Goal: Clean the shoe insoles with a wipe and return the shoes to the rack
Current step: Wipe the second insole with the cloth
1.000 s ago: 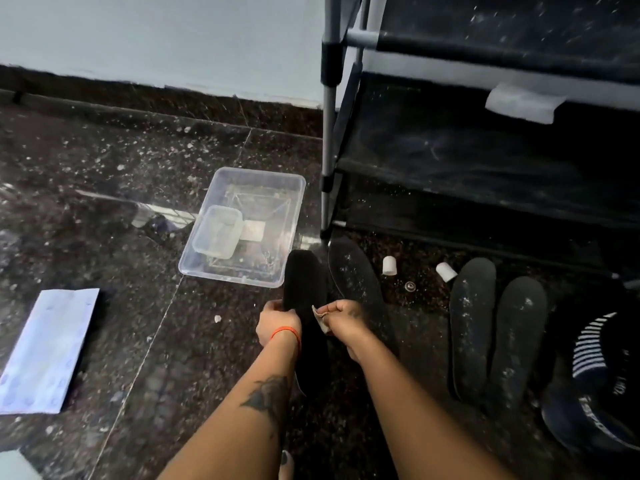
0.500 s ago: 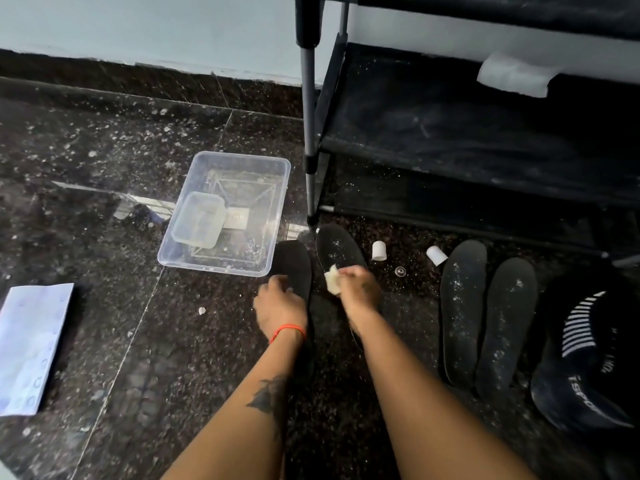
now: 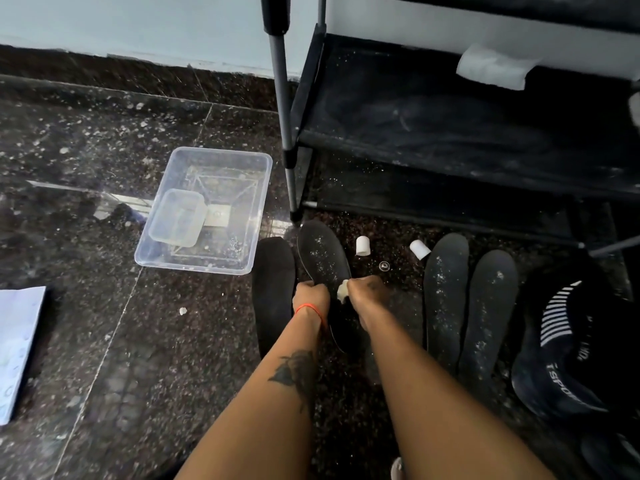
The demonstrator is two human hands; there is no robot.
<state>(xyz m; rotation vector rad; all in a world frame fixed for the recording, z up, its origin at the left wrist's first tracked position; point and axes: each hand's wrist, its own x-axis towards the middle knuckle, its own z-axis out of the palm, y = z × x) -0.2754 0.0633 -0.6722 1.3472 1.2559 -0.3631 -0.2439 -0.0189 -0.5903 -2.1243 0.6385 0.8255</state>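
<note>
A dusty black insole (image 3: 322, 254) lies on the floor in front of the rack (image 3: 450, 133). My left hand (image 3: 310, 297) grips its left edge near the middle. My right hand (image 3: 367, 296) pinches a small crumpled wipe (image 3: 343, 291) against the insole's right side. A plain black insole (image 3: 273, 289) without specks lies flat just left of my left hand. Two more speckled insoles (image 3: 445, 289) (image 3: 491, 306) lie side by side to the right. A dark shoe with white stripes (image 3: 568, 341) sits at the far right, partly cut off.
A clear plastic tub (image 3: 242, 216) holding a smaller container (image 3: 178, 216) stands left of the rack's leg (image 3: 282, 109). Two white caps (image 3: 362, 245) (image 3: 419, 249) and a small ring lie between the insoles. A pale packet (image 3: 17, 348) lies at the left edge.
My left hand laid the plain insole down on the floor and moved over to the dusty one. My right hand brought the wipe onto that dusty insole.
</note>
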